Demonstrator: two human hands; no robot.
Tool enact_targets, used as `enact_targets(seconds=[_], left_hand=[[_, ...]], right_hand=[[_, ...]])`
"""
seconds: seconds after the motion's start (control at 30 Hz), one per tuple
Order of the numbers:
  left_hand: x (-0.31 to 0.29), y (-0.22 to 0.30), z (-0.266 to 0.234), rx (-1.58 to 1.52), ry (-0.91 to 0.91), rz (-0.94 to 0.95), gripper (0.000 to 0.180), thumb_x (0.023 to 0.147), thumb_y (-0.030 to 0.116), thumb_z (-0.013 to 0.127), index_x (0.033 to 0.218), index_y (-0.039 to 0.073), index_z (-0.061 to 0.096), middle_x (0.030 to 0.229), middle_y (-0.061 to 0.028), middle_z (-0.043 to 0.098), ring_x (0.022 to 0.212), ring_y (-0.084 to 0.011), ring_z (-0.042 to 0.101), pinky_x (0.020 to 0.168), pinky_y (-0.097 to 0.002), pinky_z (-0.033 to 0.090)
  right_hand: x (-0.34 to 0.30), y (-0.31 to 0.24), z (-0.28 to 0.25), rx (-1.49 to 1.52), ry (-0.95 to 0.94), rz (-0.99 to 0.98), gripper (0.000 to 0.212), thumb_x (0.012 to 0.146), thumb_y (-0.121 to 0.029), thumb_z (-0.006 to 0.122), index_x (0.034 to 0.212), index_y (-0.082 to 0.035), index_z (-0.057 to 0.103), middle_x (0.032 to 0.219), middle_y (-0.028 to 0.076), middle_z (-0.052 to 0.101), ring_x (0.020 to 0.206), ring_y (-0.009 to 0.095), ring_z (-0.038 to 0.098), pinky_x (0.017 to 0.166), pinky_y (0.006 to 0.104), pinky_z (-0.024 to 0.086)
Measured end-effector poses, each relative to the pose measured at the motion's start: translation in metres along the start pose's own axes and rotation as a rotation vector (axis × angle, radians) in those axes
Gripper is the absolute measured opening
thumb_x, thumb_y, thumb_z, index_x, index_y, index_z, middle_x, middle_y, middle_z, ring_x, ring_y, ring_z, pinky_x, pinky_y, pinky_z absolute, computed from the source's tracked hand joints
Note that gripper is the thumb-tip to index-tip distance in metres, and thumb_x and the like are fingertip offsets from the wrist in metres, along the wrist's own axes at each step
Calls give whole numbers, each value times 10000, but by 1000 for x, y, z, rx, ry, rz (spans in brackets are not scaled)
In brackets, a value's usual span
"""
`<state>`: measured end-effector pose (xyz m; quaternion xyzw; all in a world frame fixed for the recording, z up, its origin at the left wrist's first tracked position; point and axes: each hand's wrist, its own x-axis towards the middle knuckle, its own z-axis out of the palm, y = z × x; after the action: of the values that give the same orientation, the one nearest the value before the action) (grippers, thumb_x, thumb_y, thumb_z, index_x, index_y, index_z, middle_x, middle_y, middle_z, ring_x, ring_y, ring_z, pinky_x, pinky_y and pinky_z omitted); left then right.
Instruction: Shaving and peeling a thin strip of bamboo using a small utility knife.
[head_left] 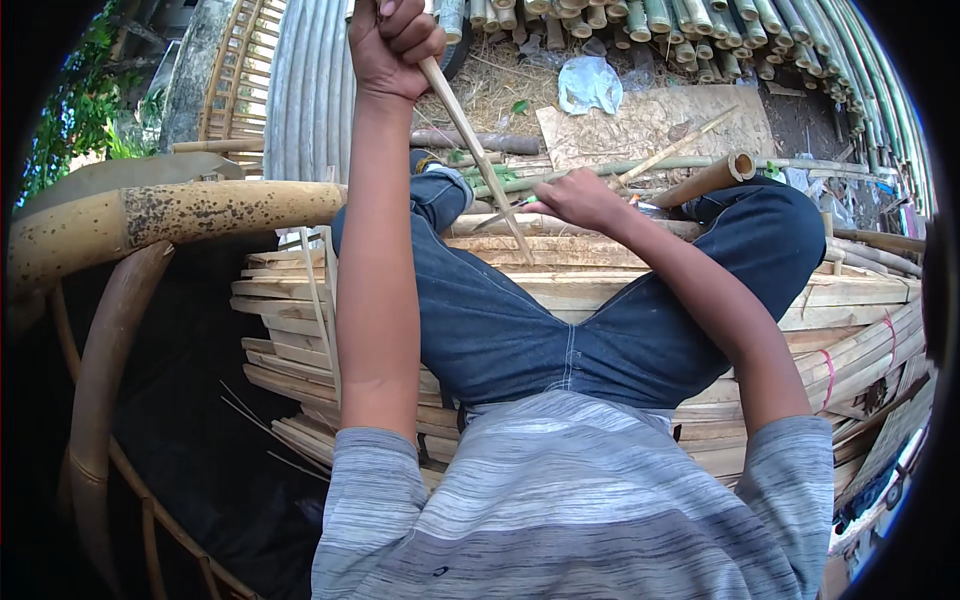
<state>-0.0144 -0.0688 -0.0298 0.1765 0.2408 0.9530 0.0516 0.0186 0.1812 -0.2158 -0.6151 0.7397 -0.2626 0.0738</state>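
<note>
My left hand (395,48), raised at the top with the arm stretched out, is closed round the upper part of a pale bamboo strip (465,128). The strip slants down to the right, and its lower end is over the wooden slats between my legs. My right hand (582,200) is closed round the handle of a knife, of which a bit of green shows. Its thin dark blade (494,218) points left and crosses the strip near the lower end. I cannot tell whether the blade cuts into it.
I sit on a stack of split bamboo slats (300,310). A thick spotted bamboo pole (235,203) lies at the left. Cut bamboo poles (690,20) are piled at the far right. Beyond my legs lie a cardboard sheet (655,125) and a plastic bag (590,85).
</note>
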Motion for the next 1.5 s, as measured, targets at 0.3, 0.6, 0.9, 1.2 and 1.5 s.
enact_targets(seconds=[0.3,0.6,0.9,1.2,1.5], left_hand=[[22,-35,31,358,117,0,468,982,514,418,724,136,516,471,64,242,352,-44,145,299,-221,148],[25,-48,39,779,540,296,451,979,507,452,761,112,450,531,74,254,415,-46,242,381,-214,209],[42,-62,30,753,533,227,456,973,514,460,762,110,449,528,68,249,401,-56,232,370,-225,202],[18,-35,26,572,367,169,461,940,546,497,724,141,452,527,78,234,403,-49,204,360,-217,186],[9,-14,9,575,273,202,436,957,504,491,737,128,477,519,71,219,401,-44,177,346,-207,177]], right_hand=[[-7,-5,7,-35,148,-57,485,919,-516,491,701,-83,499,525,86,541,466,292,579,411,397,434],[19,3,-67,-71,380,155,406,895,-403,606,703,-67,482,552,101,521,472,280,541,447,391,405],[-21,26,4,-139,-156,-18,514,924,-555,444,715,-89,504,531,89,535,476,307,574,451,429,434],[23,3,-41,-26,319,12,461,890,-477,563,669,-84,465,562,85,515,477,277,548,443,382,418],[3,8,7,-87,61,-103,468,928,-503,475,713,-87,465,565,70,517,481,259,557,432,388,413]])
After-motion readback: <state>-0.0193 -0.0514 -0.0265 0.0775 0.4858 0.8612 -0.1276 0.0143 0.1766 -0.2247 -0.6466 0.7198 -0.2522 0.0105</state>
